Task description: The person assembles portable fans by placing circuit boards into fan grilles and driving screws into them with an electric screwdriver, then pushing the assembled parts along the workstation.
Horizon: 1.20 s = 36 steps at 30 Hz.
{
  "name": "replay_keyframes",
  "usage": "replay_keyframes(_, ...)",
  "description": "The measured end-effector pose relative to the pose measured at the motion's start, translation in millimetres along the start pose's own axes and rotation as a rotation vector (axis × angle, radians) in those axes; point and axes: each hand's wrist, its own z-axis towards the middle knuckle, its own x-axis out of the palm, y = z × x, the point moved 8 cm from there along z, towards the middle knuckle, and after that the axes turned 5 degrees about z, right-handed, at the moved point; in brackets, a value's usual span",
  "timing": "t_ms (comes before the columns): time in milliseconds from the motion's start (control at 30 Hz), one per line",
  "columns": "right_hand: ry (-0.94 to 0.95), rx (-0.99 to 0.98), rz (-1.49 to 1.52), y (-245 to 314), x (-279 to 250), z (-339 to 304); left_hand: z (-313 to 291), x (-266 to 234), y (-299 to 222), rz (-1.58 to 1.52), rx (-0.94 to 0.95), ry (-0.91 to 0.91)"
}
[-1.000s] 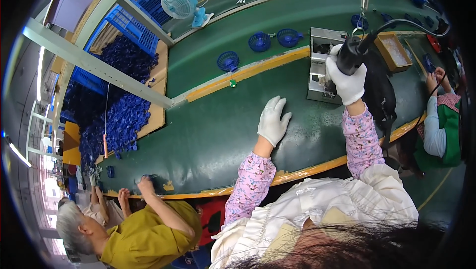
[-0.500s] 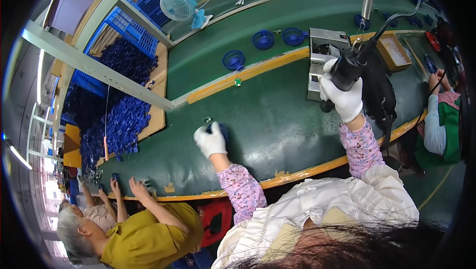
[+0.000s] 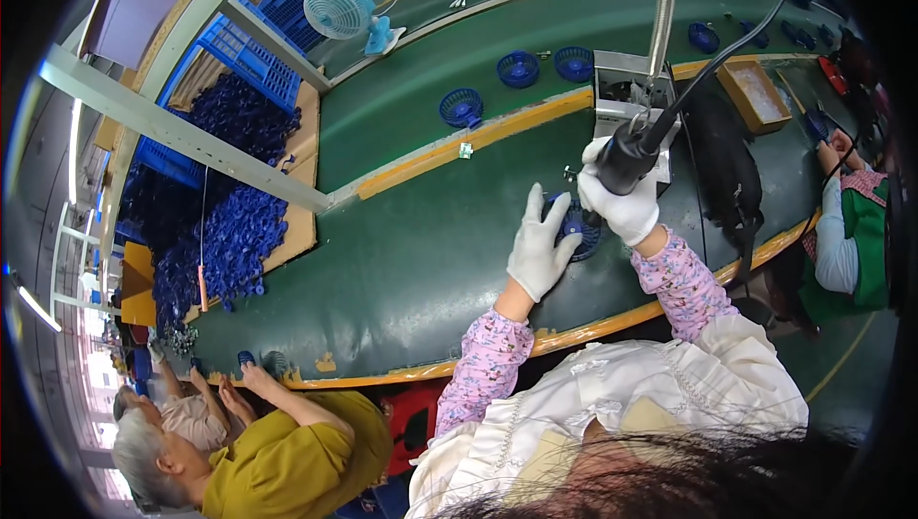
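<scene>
My right hand [image 3: 623, 205], in a white glove, grips a black electric screwdriver [image 3: 626, 162] hung from a coiled spring. Just under its lower end lies a round blue plastic fan grille [image 3: 579, 230], partly hidden by my hands. My left hand [image 3: 540, 249], also gloved, is at the grille's left side with fingers and thumb spread apart. Its thumb and a finger reach the grille's edge, though whether they press on it I cannot tell. A small shiny metal piece [image 3: 570, 174] is beside the grille's far side.
A metal fixture [image 3: 622, 75] stands beyond my right hand, beside a black bag [image 3: 719, 156] and a cardboard box [image 3: 754, 97]. More blue grilles [image 3: 517, 69] sit past the yellow strip [image 3: 421, 163]. Blue parts [image 3: 244, 232] are heaped at left. Co-workers sit on both sides.
My left hand has moved right, and the blue grille is now beside my right hand. Its fingers have spread. The screwdriver and my right hand have come left and nearer, toward the grille.
</scene>
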Motion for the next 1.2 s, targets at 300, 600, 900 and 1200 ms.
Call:
replay_keyframes(300,0.128,0.003,-0.099,-17,15,0,-1,-12,15,-0.061,0.072,0.103)
replay_keyframes(600,0.192,-0.064,-0.190,-17,19,3,-3,3,20,0.073,0.068,0.196)
replay_keyframes(900,-0.111,-0.327,-0.201,65,-24,34,-3,6,2,0.126,0.114,0.113)
replay_keyframes(1200,-0.107,-0.172,-0.161,46,-31,29,-2,8,-2,0.139,0.127,0.099)
